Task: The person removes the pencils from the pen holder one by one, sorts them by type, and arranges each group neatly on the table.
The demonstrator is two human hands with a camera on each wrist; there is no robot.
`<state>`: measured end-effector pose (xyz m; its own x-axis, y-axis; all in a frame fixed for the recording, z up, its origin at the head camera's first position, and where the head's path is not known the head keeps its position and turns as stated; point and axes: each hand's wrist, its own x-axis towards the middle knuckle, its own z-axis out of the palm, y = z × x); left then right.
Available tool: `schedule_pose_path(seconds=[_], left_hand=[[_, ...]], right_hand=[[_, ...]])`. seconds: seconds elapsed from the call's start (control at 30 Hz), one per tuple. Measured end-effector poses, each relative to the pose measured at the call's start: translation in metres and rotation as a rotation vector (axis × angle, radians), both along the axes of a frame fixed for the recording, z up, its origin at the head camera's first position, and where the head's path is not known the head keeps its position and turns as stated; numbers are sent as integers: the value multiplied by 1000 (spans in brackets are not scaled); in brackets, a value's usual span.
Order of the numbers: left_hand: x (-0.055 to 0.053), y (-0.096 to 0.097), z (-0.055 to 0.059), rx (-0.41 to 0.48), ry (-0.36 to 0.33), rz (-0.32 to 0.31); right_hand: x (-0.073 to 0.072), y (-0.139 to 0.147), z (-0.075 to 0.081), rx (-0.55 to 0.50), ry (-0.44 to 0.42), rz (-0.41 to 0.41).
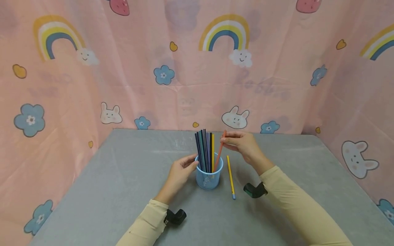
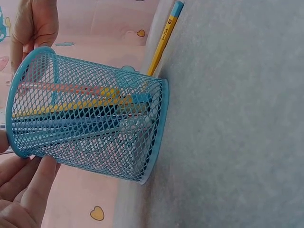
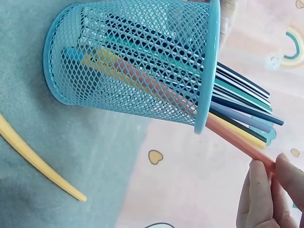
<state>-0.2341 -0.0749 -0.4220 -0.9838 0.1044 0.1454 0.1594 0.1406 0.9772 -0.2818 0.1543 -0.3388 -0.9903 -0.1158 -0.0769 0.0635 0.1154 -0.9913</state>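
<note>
A light-blue mesh pencil cup point(image 1: 208, 181) stands upright on the grey table, with several dark, blue, green and yellow pencils point(image 1: 204, 150) leaning in it. My left hand point(image 1: 181, 172) holds the cup by its left side near the rim, fingers against the mesh in the left wrist view. Between thumb and fingertips, my right hand point(image 1: 243, 145) pinches the upper part of an orange pencil point(image 3: 237, 140). That pencil slants into the cup, and its lower end shows through the mesh. To the right of the cup lies a yellow pencil point(image 1: 230, 177) with a blue end.
The grey tabletop point(image 1: 129, 191) stretches out on both sides of the cup. A pink patterned curtain point(image 1: 191, 99) hangs behind the table and along its sides. A black wrist device point(image 1: 255, 190) sits at the right wrist, another point(image 1: 176, 217) at the left.
</note>
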Motion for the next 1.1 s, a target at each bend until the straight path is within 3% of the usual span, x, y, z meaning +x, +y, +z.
schedule_pose_path(seconds=[0.4,0.7,1.1], left_hand=[[0,-1,3,-19,-14,10],[2,-3,0,-45,-5,-17],[1,0,1,-35,-26,12]], right_hand=[[-3,1,8,-34,14,-2],[-1,2,7,-15,3,-2],[2,1,27,-50,52,-6]])
